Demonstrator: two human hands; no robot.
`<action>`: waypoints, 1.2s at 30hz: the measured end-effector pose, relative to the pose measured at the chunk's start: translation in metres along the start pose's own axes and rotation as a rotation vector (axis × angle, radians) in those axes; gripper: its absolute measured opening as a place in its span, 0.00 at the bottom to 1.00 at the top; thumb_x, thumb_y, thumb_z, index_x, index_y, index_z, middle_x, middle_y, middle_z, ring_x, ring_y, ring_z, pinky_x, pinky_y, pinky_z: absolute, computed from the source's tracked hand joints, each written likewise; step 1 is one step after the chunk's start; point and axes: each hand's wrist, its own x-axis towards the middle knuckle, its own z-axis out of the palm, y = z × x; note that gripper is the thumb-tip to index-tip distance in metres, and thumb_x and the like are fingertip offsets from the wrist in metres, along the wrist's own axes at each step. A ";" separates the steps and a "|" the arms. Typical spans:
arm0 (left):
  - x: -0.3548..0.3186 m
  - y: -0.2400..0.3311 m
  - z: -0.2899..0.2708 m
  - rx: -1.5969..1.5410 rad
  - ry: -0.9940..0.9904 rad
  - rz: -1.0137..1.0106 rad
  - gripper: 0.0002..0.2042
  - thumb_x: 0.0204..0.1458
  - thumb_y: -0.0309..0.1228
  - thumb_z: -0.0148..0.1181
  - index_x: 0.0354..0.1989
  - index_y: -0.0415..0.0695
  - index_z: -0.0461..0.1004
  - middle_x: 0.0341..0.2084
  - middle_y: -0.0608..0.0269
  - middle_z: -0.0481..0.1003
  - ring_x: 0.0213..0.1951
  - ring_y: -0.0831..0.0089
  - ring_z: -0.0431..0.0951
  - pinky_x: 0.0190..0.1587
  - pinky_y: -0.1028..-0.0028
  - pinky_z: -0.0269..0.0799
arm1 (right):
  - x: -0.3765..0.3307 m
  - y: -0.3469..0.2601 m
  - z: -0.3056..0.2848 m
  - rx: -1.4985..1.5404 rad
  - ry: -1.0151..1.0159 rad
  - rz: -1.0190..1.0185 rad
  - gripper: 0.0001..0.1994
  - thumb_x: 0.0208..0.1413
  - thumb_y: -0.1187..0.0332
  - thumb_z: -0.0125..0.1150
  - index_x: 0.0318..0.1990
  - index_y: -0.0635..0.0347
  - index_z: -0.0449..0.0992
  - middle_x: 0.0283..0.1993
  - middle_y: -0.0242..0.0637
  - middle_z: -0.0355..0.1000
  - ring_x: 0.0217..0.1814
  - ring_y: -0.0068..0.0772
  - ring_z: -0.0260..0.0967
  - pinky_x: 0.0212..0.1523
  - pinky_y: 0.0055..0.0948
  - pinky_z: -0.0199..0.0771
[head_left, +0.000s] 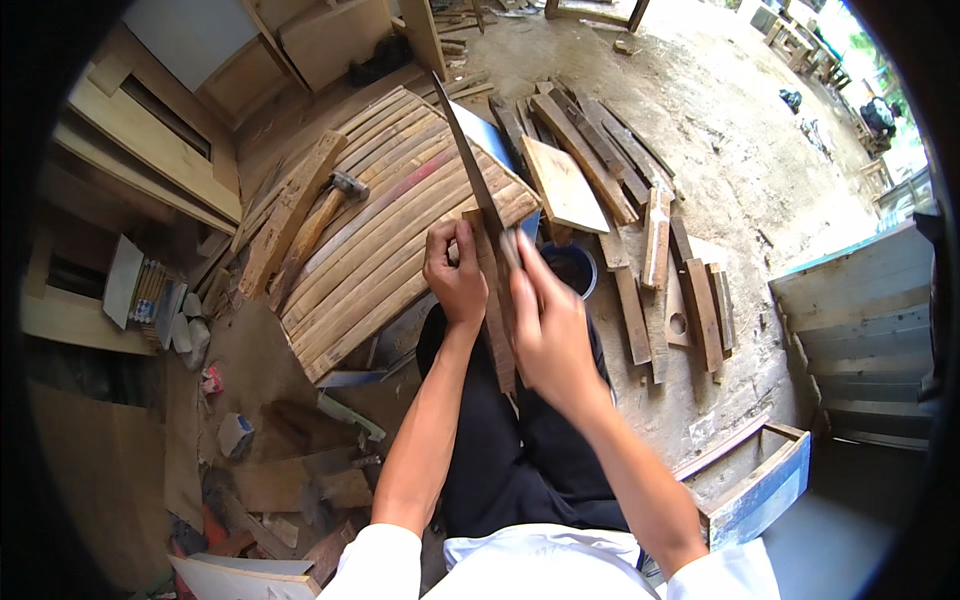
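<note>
My right hand (550,320) is closed round the handle of a handsaw (465,150). Its long dark blade tapers away from me and to the left, seen nearly edge-on, so its teeth do not show. Just left of it, my left hand (457,275) is closed on a narrow wooden strip (496,320), which runs from the bench edge back over my lap. The blade crosses the strip's far end; whether it cuts into the wood I cannot tell. Both lie at the right side of a low bench topped with wooden slats (385,220).
On the bench's left lie a hammer (325,215) and a thick wooden beam (290,210). A dark bucket (572,268) stands beyond my right hand. Several timber offcuts (650,240) cover the floor at right; a blue-sided drawer (755,490) sits near my right elbow.
</note>
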 end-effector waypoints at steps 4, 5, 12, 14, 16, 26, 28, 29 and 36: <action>-0.002 -0.004 0.003 0.012 0.040 0.035 0.07 0.62 0.29 0.57 0.35 0.37 0.74 0.32 0.55 0.77 0.38 0.63 0.78 0.45 0.68 0.72 | -0.138 -0.050 -0.050 -0.073 -0.128 0.352 0.26 0.63 0.80 0.49 0.70 0.70 0.58 0.53 0.60 0.73 0.37 0.45 0.80 0.36 0.33 0.77; -0.002 -0.004 0.003 0.009 0.053 0.043 0.07 0.62 0.29 0.57 0.35 0.37 0.74 0.32 0.55 0.77 0.38 0.62 0.78 0.46 0.68 0.72 | -0.159 -0.062 -0.058 -0.113 -0.116 0.351 0.26 0.64 0.79 0.48 0.70 0.70 0.58 0.51 0.58 0.74 0.37 0.43 0.79 0.37 0.32 0.77; -0.004 0.004 0.000 0.074 0.018 0.040 0.07 0.61 0.28 0.58 0.35 0.37 0.74 0.33 0.54 0.77 0.37 0.59 0.78 0.44 0.65 0.72 | 0.018 -0.015 -0.007 -0.038 -0.049 0.094 0.22 0.68 0.71 0.46 0.68 0.67 0.63 0.46 0.59 0.77 0.32 0.30 0.74 0.39 0.29 0.75; -0.003 0.006 -0.002 0.109 0.025 0.053 0.06 0.61 0.28 0.59 0.35 0.37 0.74 0.33 0.54 0.77 0.37 0.59 0.78 0.43 0.65 0.72 | 0.037 -0.005 -0.002 0.030 -0.096 0.223 0.22 0.68 0.70 0.47 0.67 0.68 0.63 0.51 0.60 0.76 0.34 0.34 0.75 0.43 0.32 0.74; -0.002 0.006 -0.001 0.103 0.021 0.083 0.06 0.60 0.27 0.59 0.35 0.37 0.74 0.32 0.53 0.77 0.36 0.57 0.77 0.43 0.64 0.72 | 0.005 -0.013 -0.013 -0.027 -0.021 0.008 0.22 0.67 0.71 0.48 0.67 0.68 0.63 0.49 0.63 0.75 0.40 0.47 0.76 0.43 0.36 0.76; -0.007 0.003 0.003 0.102 0.056 0.157 0.06 0.62 0.27 0.57 0.36 0.38 0.74 0.34 0.54 0.77 0.38 0.58 0.78 0.43 0.65 0.72 | -0.085 -0.069 -0.051 -0.027 -0.146 0.324 0.25 0.63 0.78 0.50 0.68 0.69 0.62 0.45 0.66 0.74 0.35 0.48 0.81 0.33 0.34 0.76; -0.007 0.004 0.002 0.118 0.049 0.095 0.06 0.62 0.27 0.57 0.36 0.37 0.74 0.34 0.54 0.77 0.38 0.58 0.78 0.43 0.65 0.71 | -0.033 -0.032 -0.022 -0.024 -0.112 0.251 0.25 0.64 0.76 0.51 0.68 0.66 0.62 0.34 0.65 0.72 0.27 0.48 0.77 0.27 0.36 0.72; -0.008 0.004 0.001 0.129 0.054 0.059 0.06 0.62 0.27 0.57 0.36 0.37 0.74 0.34 0.54 0.77 0.38 0.58 0.78 0.43 0.65 0.71 | -0.016 -0.017 -0.010 0.007 -0.041 0.145 0.25 0.64 0.75 0.52 0.69 0.64 0.62 0.28 0.63 0.70 0.22 0.48 0.73 0.25 0.36 0.69; -0.009 0.003 0.002 0.121 0.044 0.086 0.05 0.62 0.27 0.58 0.35 0.39 0.74 0.31 0.54 0.77 0.35 0.58 0.78 0.40 0.66 0.72 | -0.101 -0.055 -0.060 -0.061 -0.202 0.410 0.26 0.64 0.76 0.50 0.70 0.65 0.59 0.45 0.63 0.74 0.39 0.45 0.78 0.38 0.32 0.73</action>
